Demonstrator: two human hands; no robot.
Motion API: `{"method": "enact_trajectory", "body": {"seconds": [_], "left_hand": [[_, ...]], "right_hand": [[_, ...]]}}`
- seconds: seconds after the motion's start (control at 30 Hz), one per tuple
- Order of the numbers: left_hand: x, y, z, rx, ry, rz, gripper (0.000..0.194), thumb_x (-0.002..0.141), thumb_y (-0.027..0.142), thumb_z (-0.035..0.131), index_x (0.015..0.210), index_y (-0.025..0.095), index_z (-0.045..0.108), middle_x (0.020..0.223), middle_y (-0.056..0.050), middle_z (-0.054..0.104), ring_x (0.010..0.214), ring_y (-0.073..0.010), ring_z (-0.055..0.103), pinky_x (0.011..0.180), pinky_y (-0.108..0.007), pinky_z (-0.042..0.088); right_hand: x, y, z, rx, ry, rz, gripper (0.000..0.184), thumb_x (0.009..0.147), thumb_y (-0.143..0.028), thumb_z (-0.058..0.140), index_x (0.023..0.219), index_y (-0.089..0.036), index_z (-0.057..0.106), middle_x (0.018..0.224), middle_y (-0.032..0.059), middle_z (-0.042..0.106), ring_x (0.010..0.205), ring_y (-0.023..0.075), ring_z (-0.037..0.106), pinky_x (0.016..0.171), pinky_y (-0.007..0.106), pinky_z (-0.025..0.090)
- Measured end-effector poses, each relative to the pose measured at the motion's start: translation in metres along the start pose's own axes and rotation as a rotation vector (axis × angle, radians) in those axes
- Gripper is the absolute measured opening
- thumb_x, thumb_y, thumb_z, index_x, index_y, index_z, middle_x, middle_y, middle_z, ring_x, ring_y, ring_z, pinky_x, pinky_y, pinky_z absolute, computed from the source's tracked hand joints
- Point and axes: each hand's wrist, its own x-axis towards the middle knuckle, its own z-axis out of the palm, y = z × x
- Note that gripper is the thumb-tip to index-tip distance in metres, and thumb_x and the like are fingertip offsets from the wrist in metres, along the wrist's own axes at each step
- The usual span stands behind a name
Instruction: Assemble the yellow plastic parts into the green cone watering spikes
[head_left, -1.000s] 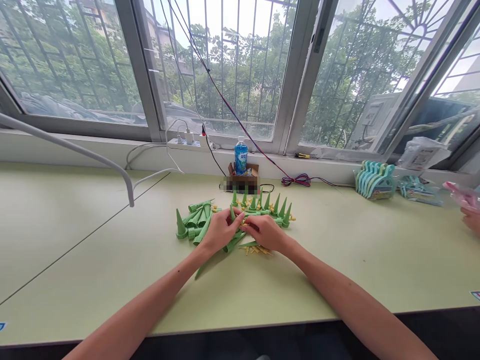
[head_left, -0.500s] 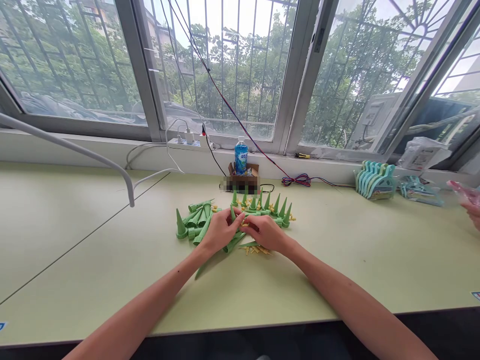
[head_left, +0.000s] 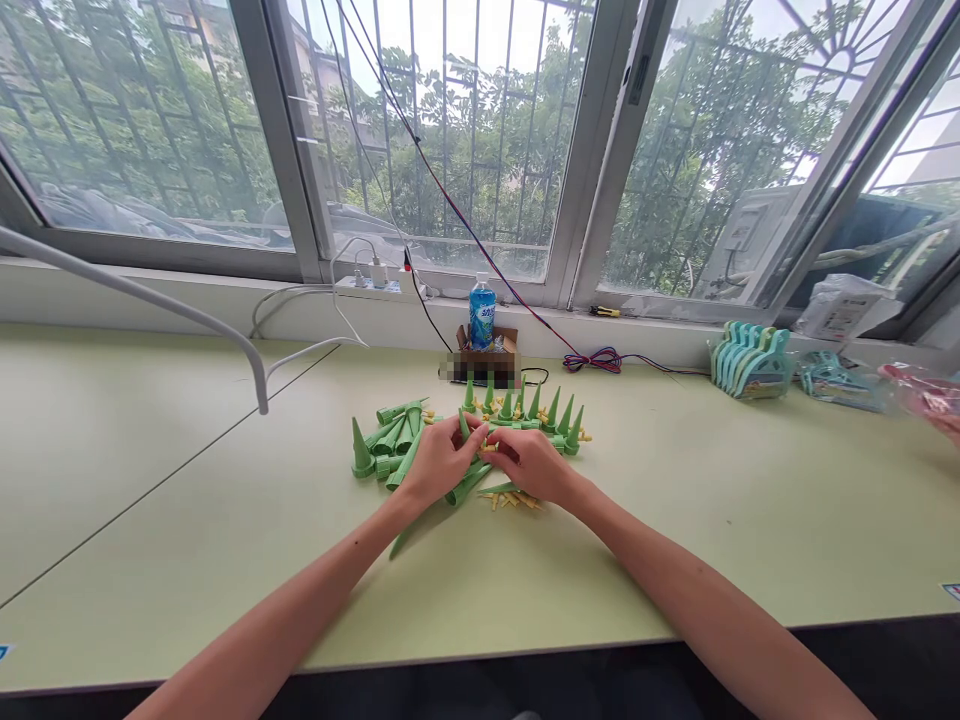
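Observation:
My left hand (head_left: 444, 458) is closed around a green plastic watering spike (head_left: 463, 424), whose pointed tip rises above the fingers. Touching it from the right, my right hand (head_left: 529, 462) pinches a small yellow valve piece (head_left: 488, 448) against the spike; the fingers partly hide where they meet. Loose green spikes (head_left: 388, 440) lie heaped beside my left hand. Behind the hands, several spikes stand upright in a row (head_left: 553, 408) with yellow pieces at their bases. A small pile of yellow valve pieces (head_left: 516, 500) lies below my right hand.
A blue bottle (head_left: 482, 315) stands in a cardboard box (head_left: 510, 342) by the window. Coiled cable (head_left: 594, 360) lies to its right, then pale teal hangers (head_left: 750, 360). At the right edge, another person's hand (head_left: 946, 424) holds a pinkish-red item in clear plastic (head_left: 919, 388). A white cable arcs left.
The other person's hand has moved the plastic-wrapped pinkish item leftward and slightly down at the right edge. My two hands stay almost in place, with only slight finger motion at the spike.

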Motion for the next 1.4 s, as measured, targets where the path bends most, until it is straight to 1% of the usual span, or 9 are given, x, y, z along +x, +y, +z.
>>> {"method": "enact_trajectory", "body": {"seconds": [0.3, 0.4, 0.57, 0.67, 0.77, 0.9, 1.13, 1.3, 1.4], "left_hand": [[-0.0007, 0.0005, 0.0004, 0.013, -0.01, 0.013, 0.034, 0.088, 0.047, 0.052, 0.08, 0.017, 0.064, 0.056, 0.003, 0.051, 0.051, -0.0106, 0.039, 0.052, -0.024, 0.032], [-0.0002, -0.0003, 0.0004, 0.011, 0.0, 0.015, 0.035, 0.088, 0.048, 0.052, 0.08, 0.016, 0.064, 0.055, 0.003, 0.049, 0.05, -0.0104, 0.038, 0.051, -0.024, 0.031], [0.0006, -0.0013, 0.0008, 0.014, 0.022, 0.009, 0.033, 0.088, 0.047, 0.053, 0.081, 0.017, 0.064, 0.056, 0.003, 0.052, 0.05, -0.0111, 0.041, 0.051, -0.024, 0.033], [0.0004, -0.0008, 0.0006, -0.011, 0.022, 0.004, 0.032, 0.087, 0.047, 0.054, 0.084, 0.017, 0.064, 0.062, 0.001, 0.057, 0.053, -0.0115, 0.045, 0.052, -0.024, 0.035], [-0.0005, 0.0009, -0.0002, -0.082, 0.012, 0.004, 0.031, 0.087, 0.047, 0.055, 0.088, 0.017, 0.064, 0.069, 0.0, 0.061, 0.056, -0.0121, 0.05, 0.053, -0.024, 0.039], [-0.0016, 0.0039, -0.0016, -0.14, -0.002, 0.0, 0.03, 0.086, 0.048, 0.057, 0.089, 0.018, 0.062, 0.065, 0.002, 0.056, 0.053, -0.0116, 0.05, 0.05, -0.023, 0.04], [-0.0014, 0.0062, -0.0016, -0.177, -0.018, 0.012, 0.029, 0.084, 0.047, 0.06, 0.087, 0.018, 0.063, 0.065, 0.001, 0.058, 0.054, -0.012, 0.053, 0.05, -0.023, 0.042], [-0.0011, 0.006, -0.0013, -0.175, -0.019, 0.009, 0.028, 0.085, 0.045, 0.06, 0.087, 0.017, 0.063, 0.066, 0.001, 0.059, 0.054, -0.0122, 0.053, 0.05, -0.023, 0.042], [-0.0009, 0.0042, -0.0006, -0.168, -0.013, -0.005, 0.026, 0.085, 0.044, 0.06, 0.088, 0.018, 0.062, 0.064, 0.001, 0.058, 0.055, -0.0127, 0.054, 0.049, -0.023, 0.041]], "right_hand": [[0.0015, 0.0031, 0.0001, -0.06, -0.006, -0.047, 0.034, 0.097, -0.033, 0.051, 0.066, -0.018, 0.053, 0.059, -0.0029, 0.048, 0.054, 0.0098, 0.036, 0.055, 0.022, 0.029], [0.0013, 0.0014, -0.0008, -0.055, 0.004, -0.035, 0.031, 0.097, -0.033, 0.051, 0.071, -0.018, 0.058, 0.06, -0.0024, 0.05, 0.054, 0.01, 0.038, 0.056, 0.022, 0.031], [0.0, -0.0001, 0.0001, -0.015, 0.01, 0.015, 0.015, 0.091, -0.031, 0.06, 0.095, -0.017, 0.064, 0.06, -0.0028, 0.055, 0.054, 0.0105, 0.043, 0.058, 0.022, 0.036], [0.0002, 0.0015, 0.0007, -0.029, 0.019, 0.006, 0.013, 0.091, -0.029, 0.06, 0.089, -0.017, 0.064, 0.061, -0.0025, 0.054, 0.054, 0.0105, 0.043, 0.058, 0.022, 0.035], [0.0009, 0.0025, 0.0003, -0.043, 0.018, -0.018, 0.019, 0.093, -0.03, 0.057, 0.08, -0.017, 0.061, 0.061, -0.0022, 0.053, 0.055, 0.0102, 0.041, 0.057, 0.021, 0.033], [0.0014, 0.0021, -0.0006, -0.065, 0.007, -0.057, 0.031, 0.096, -0.034, 0.051, 0.07, -0.018, 0.055, 0.061, -0.0024, 0.049, 0.054, 0.01, 0.039, 0.056, 0.021, 0.031], [0.0015, 0.0015, -0.0009, -0.077, -0.009, -0.081, 0.043, 0.099, -0.04, 0.045, 0.062, -0.019, 0.048, 0.057, -0.0023, 0.045, 0.052, 0.0101, 0.035, 0.054, 0.023, 0.029], [0.0017, -0.0013, -0.0028, -0.071, -0.012, -0.067, 0.042, 0.098, -0.037, 0.046, 0.061, -0.018, 0.048, 0.056, -0.0025, 0.045, 0.052, 0.0098, 0.034, 0.054, 0.023, 0.028], [0.0009, -0.0032, -0.0034, -0.048, -0.011, -0.033, 0.033, 0.097, -0.034, 0.05, 0.069, -0.018, 0.055, 0.058, -0.0029, 0.048, 0.053, 0.0097, 0.037, 0.055, 0.022, 0.03]]}}
